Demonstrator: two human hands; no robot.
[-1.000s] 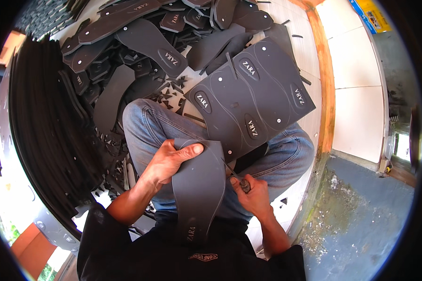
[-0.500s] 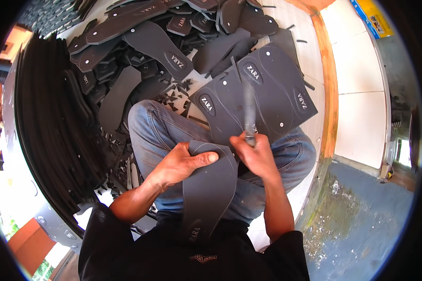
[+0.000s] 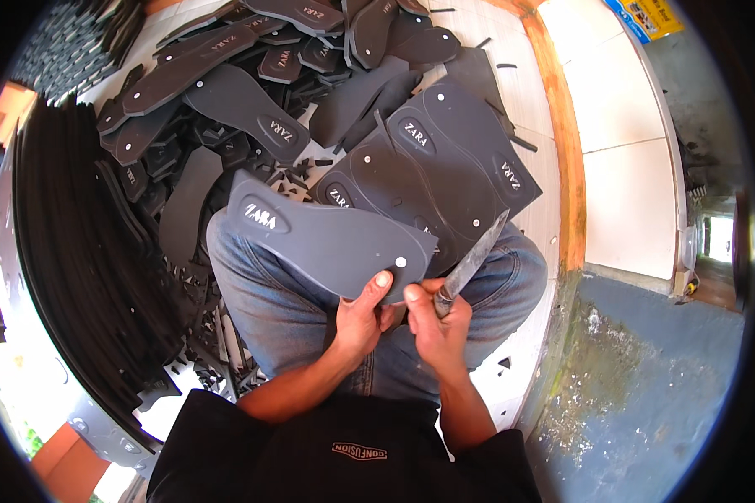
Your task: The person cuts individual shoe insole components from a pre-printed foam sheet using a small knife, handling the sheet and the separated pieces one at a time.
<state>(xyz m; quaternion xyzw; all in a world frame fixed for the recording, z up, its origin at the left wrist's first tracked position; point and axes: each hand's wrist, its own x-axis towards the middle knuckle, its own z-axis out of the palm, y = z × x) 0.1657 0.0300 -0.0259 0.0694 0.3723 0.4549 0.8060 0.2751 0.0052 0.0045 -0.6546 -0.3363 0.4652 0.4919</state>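
A dark grey foam shoe sole stretches over my knees, its printed heel end toward the far left and its wider end near my hands. My left hand grips the wider end's near edge, thumb on top beside a white dot. Close by on the right, my right hand closes round the handle of a knife. The blade points up and to the right, away from the sole. My right fingertips meet the sole's near corner. Beyond the sole lies a dark foam sheet with sole outlines and printed ovals.
A heap of cut soles and dark offcuts spreads across the tiled floor ahead. At left stands a tall stack of dark sheets. A wooden strip edges the tiles on the right, beside a grey floor.
The sole has been turned: its printed end now points far left instead of toward my body. My hands have come closer together, and the knife has tilted from upright to the right.
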